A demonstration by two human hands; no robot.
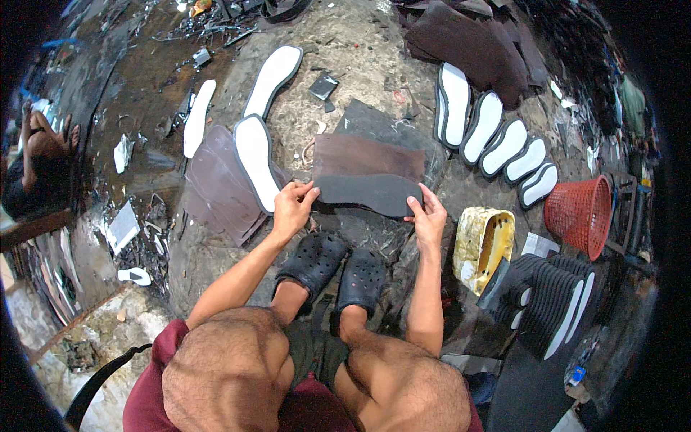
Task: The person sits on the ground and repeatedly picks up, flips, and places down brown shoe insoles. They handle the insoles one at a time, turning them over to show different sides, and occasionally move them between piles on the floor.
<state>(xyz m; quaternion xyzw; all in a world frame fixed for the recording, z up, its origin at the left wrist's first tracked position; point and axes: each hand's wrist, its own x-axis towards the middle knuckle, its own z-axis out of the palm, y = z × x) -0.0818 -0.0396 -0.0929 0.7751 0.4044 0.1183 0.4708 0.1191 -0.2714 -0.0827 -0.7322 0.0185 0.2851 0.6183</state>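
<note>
- Presently, a dark grey sole-shaped rubber piece (368,194) lies flat on a brown leather sheet (368,157), just ahead of the person's black perforated clogs (338,270).
- Left hand (291,209) pinches its left end; right hand (429,217) grips its right end.
- Surface: rough, stained concrete floor (353,65).
- Surroundings: a row of white-faced soles (497,133), a red plastic basket (579,214).

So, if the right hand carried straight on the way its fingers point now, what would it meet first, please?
The right hand points up and away over the dark sole piece it holds; next in line is probably the brown leather sheet, though depth is unclear.
</note>
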